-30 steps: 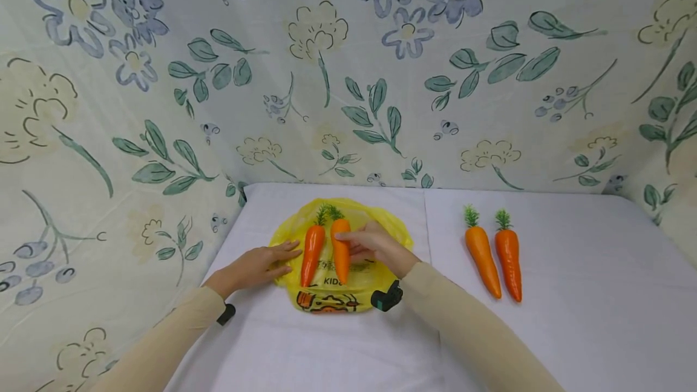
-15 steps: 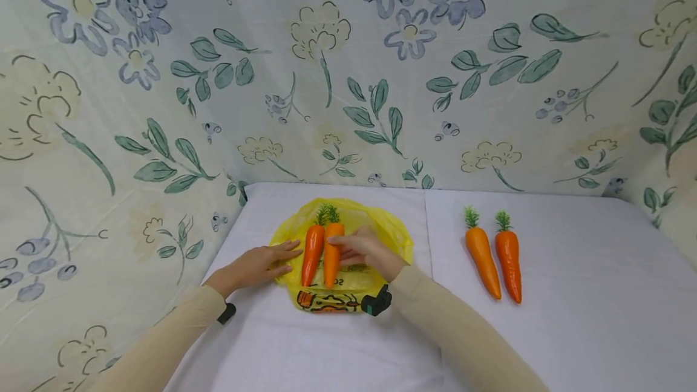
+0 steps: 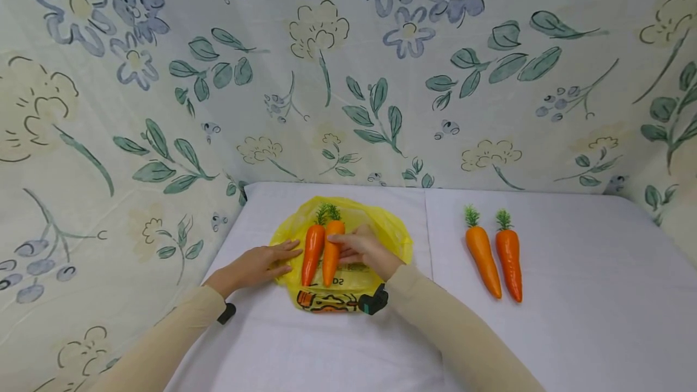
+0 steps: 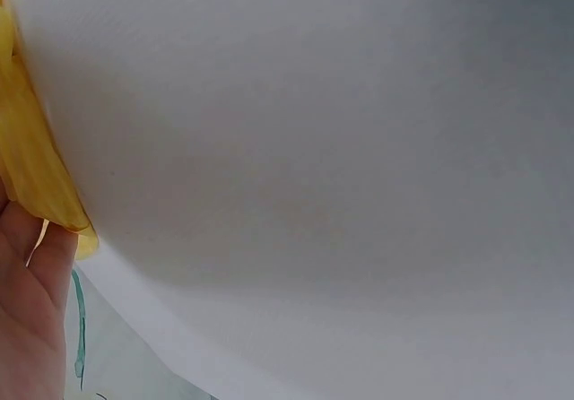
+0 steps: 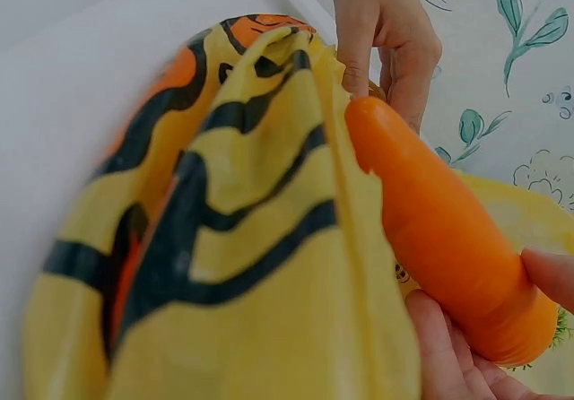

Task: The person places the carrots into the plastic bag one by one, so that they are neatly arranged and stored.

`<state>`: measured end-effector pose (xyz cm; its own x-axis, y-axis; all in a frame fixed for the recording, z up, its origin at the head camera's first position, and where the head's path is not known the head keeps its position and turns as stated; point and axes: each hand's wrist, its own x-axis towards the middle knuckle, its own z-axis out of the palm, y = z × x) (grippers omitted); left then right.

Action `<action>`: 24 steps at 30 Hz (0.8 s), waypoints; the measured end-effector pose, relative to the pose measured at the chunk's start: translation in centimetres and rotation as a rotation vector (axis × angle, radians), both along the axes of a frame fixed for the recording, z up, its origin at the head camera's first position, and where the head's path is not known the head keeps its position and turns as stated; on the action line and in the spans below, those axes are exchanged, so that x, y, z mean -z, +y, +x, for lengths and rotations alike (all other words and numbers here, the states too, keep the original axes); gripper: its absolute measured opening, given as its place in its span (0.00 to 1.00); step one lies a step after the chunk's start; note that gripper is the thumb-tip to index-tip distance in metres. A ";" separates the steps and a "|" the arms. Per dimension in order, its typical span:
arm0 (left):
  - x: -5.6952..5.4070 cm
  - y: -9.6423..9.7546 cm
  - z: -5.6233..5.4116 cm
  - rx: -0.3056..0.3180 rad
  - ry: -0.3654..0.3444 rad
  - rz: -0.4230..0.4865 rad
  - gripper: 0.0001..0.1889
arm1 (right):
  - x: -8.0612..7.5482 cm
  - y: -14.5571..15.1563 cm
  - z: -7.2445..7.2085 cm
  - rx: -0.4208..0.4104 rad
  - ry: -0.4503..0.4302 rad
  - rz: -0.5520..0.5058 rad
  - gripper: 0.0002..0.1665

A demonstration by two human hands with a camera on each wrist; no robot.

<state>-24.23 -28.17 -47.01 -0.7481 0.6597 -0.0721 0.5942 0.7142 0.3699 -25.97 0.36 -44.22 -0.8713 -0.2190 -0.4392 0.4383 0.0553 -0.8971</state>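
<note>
A yellow plastic bag [image 3: 393, 222] with black and orange print lies spread on the white cloth in the head view. My right hand [image 3: 369, 248] pinches an orange carrot [image 3: 330, 262] between thumb and fingers, low over the bag's opening. In the right wrist view this carrot [image 5: 448, 239] slants past the bag's raised edge, its blunt tip towards the left hand. Just left of it lies a redder carrot [image 3: 313, 256], leafy end pointing away. With fingers outstretched, my left hand [image 3: 261, 264] rests on the bag's left edge; the left wrist view has its fingers at the yellow plastic [image 4: 40, 167].
Two more carrots, one lighter orange [image 3: 481, 262] and one darker [image 3: 509, 265], lie side by side on the cloth [image 3: 588, 271] to the right. Flower-printed fabric [image 3: 337, 95] hangs behind and at the left.
My right hand has shifted left with its carrot, bringing it close beside the redder one; over the last half second it has barely moved. The left hand stays where it was.
</note>
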 end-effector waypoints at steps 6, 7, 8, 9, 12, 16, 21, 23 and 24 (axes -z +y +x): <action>0.0 0.0 0.0 -0.002 -0.006 0.002 0.27 | 0.2 -0.2 0.1 0.007 0.018 0.015 0.18; 0.0 0.0 0.0 -0.006 -0.011 0.003 0.27 | 0.3 -0.3 0.2 0.010 0.018 0.015 0.18; 0.0 0.0 0.0 -0.008 -0.014 0.002 0.27 | 0.3 -0.3 0.2 0.012 0.019 0.014 0.18; 0.0 0.0 0.0 -0.009 -0.017 0.001 0.27 | 0.4 -0.4 0.2 0.013 0.022 0.013 0.18; 0.0 -0.1 0.0 -0.011 -0.016 -0.002 0.27 | 0.6 -0.6 0.2 0.013 0.026 0.019 0.18; 0.0 0.0 0.0 -0.009 -0.011 -0.002 0.27 | 0.7 -0.8 0.3 0.007 0.035 0.028 0.17; 0.1 -0.1 -0.1 -0.012 -0.010 0.000 0.27 | 0.7 -0.9 0.5 0.007 0.042 0.031 0.17; 0.1 -0.1 -0.1 -0.013 -0.012 0.000 0.27 | 0.8 -1.0 0.5 0.007 0.046 0.032 0.18; 0.2 -0.1 -0.1 -0.013 -0.012 -0.001 0.27 | 0.8 -1.0 0.5 0.007 0.047 0.033 0.18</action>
